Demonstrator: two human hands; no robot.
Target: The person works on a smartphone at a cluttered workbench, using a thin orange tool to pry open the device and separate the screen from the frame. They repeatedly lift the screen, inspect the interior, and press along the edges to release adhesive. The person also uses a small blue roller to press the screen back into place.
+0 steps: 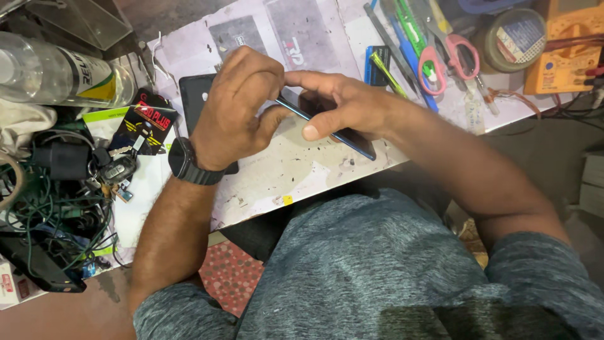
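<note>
White tabletop, scuffed and crowded at the edges. Tangle of green cables at the left, clear bottle above. Dark phone held on edge, tilted over the tabletop's middle. Left hand with fingers pinched on its upper end; right hand gripping its length, thumb pressed along the side. Pink-handled scissors beyond.

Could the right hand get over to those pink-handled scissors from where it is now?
Probably yes. The scissors lie in the open on the worktop just beyond the right hand, nothing covering them. But that hand, with the left hand, grips a phone, which it would first have to release.
</note>
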